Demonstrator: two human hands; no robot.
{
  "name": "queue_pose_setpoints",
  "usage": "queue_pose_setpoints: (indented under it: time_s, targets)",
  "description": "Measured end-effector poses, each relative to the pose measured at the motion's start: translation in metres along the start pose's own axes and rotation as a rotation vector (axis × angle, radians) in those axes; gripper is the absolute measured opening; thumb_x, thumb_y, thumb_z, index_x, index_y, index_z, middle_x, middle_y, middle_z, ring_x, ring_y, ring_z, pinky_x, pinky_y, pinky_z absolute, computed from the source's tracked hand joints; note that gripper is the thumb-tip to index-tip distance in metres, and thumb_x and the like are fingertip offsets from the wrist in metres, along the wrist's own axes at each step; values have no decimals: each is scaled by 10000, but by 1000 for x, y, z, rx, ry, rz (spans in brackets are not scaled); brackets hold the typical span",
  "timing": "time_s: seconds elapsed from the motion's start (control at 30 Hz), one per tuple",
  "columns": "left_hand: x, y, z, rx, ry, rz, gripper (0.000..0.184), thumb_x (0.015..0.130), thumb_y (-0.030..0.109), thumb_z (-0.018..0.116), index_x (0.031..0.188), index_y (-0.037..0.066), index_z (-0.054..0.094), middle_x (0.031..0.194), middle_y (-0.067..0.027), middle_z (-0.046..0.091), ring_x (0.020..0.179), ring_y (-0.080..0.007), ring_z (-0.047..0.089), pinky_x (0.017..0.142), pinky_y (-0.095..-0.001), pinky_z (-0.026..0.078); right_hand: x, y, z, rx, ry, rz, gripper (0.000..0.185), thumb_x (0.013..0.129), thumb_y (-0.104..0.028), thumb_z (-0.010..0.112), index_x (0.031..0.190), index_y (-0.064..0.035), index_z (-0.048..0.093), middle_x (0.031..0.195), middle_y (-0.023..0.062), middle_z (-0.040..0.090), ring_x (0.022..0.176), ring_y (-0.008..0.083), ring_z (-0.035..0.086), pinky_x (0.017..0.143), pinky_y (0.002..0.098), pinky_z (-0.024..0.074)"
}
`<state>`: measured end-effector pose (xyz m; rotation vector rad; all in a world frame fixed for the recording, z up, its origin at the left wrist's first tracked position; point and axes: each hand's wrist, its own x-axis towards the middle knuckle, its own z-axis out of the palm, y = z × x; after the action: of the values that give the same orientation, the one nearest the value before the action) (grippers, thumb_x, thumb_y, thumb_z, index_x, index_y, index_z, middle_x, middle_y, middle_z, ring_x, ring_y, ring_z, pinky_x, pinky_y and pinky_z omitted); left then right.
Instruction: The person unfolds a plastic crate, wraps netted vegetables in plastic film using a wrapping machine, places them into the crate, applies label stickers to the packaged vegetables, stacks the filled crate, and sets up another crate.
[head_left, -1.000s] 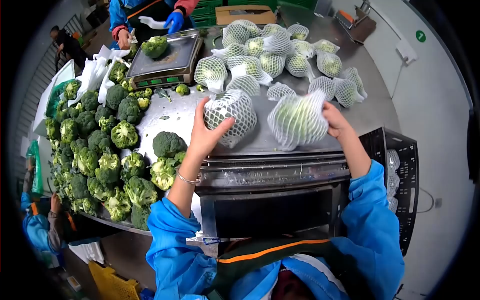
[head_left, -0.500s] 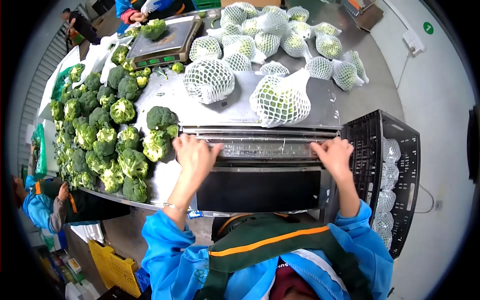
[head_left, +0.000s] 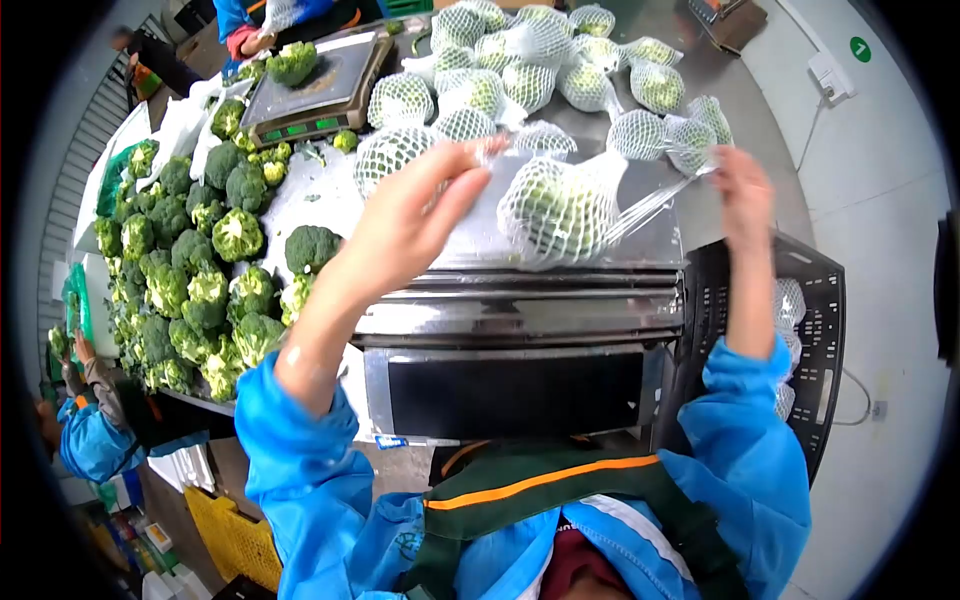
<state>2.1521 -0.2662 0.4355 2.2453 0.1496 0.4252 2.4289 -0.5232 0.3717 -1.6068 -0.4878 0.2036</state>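
Clear plastic film [head_left: 648, 212] is stretched in shiny strands up to my right hand [head_left: 745, 195], whose fingers are closed on its edge; that hand is smeared by motion. My left hand [head_left: 410, 215] is raised over the metal table, thumb and fingers closed on a bit of the film at their tips. Between the hands sits a broccoli head in a white foam net [head_left: 560, 208], seemingly behind or under the film. Partly hidden by my left hand is another netted broccoli [head_left: 390, 158]. Below lies the metal wrapping machine [head_left: 520, 318] with its rollers.
Bare broccoli heads [head_left: 190, 270] are heaped at left. A scale [head_left: 315, 95] with one broccoli [head_left: 292, 63] stands behind them. Several netted broccoli [head_left: 535, 60] lie at the back. A black crate [head_left: 825, 330] holding wrapped pieces stands at right. Other people work at left and far back.
Both hands have lifted from the machine's front bar and moved forward, drawing film towards the netted broccoli. The right hand has also swung outward to the right.
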Motion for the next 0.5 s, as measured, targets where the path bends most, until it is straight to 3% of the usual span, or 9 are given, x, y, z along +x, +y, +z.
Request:
queue_pose_setpoints:
  time_s: [0.03,0.1,0.13,0.17,0.2,0.3,0.33,0.43,0.5]
  targets:
    - [18,-33,18,138,-66,-22,252,845,-26,408,1061,20,531,1074,-134,584,1022,-278,550,873,-349,425,14,27,17,-420,-80,5,244,846,-236,573,955,-20,609,894,43,593,856,175,533,767,297,433]
    - [33,-85,46,406,-30,326,539,771,-34,514,1283,80,389,1204,-164,493,1153,-300,455,962,-380,369,8,66,42,-471,-565,-131,434,761,-102,583,1181,-34,499,1236,110,473,1101,221,478,927,328,381]
    - [35,-80,49,524,-85,313,648,719,-46,549,1315,93,334,1270,-170,416,1188,-336,397,980,-406,347,0,75,52,-679,-694,-438,639,690,-113,624,1278,-21,389,1287,168,413,1189,274,410,1008,360,305]
    - [33,-74,58,630,-157,284,762,668,-57,585,1347,107,279,1335,-175,338,1223,-372,338,998,-432,324,-13,53,68,-468,-846,-431,803,666,-157,674,1337,5,263,1297,212,378,1227,312,358,1046,376,242]
    - [35,-79,69,653,-217,309,880,628,-51,626,1377,125,199,1377,-195,250,1265,-403,246,1019,-443,298,-23,58,73,-668,-782,-521,849,645,-170,722,1322,34,252,1292,213,384,1210,283,381,1027,366,278]
    - [43,-88,78,302,-341,210,861,590,10,694,1333,175,292,1379,-211,250,1206,-365,377,964,-409,377,-27,52,84,-86,-842,-48,871,619,-160,765,1308,23,265,1267,188,419,1165,235,425,992,339,326]
    - [45,-95,73,109,-408,116,798,597,21,695,1295,189,345,1392,-197,240,1152,-343,446,919,-390,422,-27,66,80,-177,-811,59,823,607,-136,776,1273,24,319,1208,148,479,1100,192,471,949,314,369]
    - [34,-85,56,-74,-397,93,725,570,92,766,1219,94,443,1229,-163,478,1050,-246,540,866,-333,457,-35,67,60,-232,-850,-34,766,585,-117,772,1232,17,385,1122,109,539,1039,173,508,911,300,386]
    - [10,-64,50,-404,-492,-227,713,566,128,794,1194,66,463,1041,-118,596,924,-155,580,820,-287,467,-55,50,44,-92,-894,101,756,564,-149,784,1208,5,419,1099,110,547,1028,156,507,901,292,386]
